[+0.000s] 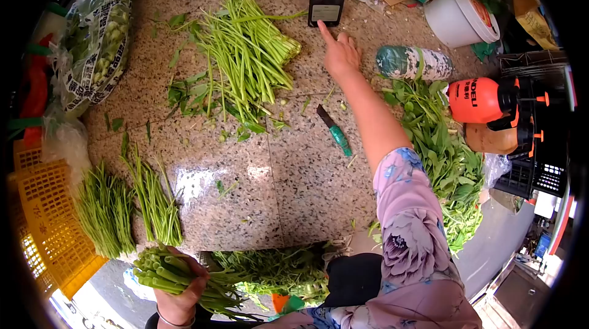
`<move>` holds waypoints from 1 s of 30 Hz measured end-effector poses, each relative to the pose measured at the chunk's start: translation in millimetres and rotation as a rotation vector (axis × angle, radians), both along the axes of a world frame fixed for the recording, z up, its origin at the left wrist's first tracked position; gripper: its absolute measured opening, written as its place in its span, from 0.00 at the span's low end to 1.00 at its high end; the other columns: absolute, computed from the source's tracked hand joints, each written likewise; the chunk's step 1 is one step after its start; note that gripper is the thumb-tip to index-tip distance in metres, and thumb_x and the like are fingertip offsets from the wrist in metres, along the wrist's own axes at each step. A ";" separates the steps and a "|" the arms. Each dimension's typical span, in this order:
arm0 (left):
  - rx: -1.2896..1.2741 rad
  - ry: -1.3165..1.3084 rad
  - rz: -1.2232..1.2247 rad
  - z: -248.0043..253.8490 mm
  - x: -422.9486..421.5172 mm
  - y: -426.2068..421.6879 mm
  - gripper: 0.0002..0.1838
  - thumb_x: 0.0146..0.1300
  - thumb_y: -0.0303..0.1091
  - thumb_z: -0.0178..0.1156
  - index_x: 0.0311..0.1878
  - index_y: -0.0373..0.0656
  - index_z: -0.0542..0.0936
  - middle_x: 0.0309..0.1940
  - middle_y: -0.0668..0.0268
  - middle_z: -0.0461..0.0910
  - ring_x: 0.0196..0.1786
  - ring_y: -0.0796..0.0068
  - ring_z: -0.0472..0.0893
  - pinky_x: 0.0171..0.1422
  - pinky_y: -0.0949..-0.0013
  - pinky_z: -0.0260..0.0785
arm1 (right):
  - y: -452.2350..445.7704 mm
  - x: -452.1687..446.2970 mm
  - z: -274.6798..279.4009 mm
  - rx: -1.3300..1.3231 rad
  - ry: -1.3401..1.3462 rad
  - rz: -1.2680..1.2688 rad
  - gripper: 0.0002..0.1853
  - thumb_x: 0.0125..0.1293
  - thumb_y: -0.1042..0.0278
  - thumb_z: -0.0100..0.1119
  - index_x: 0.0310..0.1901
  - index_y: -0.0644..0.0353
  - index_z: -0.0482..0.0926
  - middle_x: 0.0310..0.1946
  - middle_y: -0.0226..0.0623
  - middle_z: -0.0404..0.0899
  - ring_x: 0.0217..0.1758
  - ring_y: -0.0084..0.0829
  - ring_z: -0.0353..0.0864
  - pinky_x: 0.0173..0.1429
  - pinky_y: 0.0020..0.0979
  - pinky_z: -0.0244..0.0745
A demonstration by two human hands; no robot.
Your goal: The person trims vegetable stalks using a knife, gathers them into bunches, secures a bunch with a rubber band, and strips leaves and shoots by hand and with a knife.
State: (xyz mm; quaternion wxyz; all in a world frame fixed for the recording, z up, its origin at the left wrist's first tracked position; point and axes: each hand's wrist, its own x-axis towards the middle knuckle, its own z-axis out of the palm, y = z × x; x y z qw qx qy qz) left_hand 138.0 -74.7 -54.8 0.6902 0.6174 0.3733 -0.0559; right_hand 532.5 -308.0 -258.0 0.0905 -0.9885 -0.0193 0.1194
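My right hand reaches across the stone tabletop, its index finger stretched out against the lower screen of an upright phone and the other fingers partly curled. At the table's near edge, my left hand is closed around a bunch of green vegetable stems, cut ends toward the left. A loose pile of long green stems lies left of my right hand. Below that hand is a knife with a dark blade and green-wrapped handle. Two more stem bundles lie at the left edge.
Leafy greens cover the right side, beside a red spray bottle, a wrapped green-and-white roll and a white bucket. At left are a bagged vegetable pack and a yellow crate. More greens lie below the near edge.
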 end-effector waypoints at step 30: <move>0.147 -0.197 -0.446 33.1 -62.6 -27.5 0.10 0.41 0.23 0.63 0.29 0.40 0.75 0.26 0.68 0.76 0.29 0.77 0.75 0.35 0.74 0.69 | -47.3 -270.3 56.1 0.518 0.220 0.036 0.11 0.54 0.62 0.59 0.35 0.60 0.76 0.25 0.42 0.76 0.30 0.38 0.77 0.35 0.36 0.71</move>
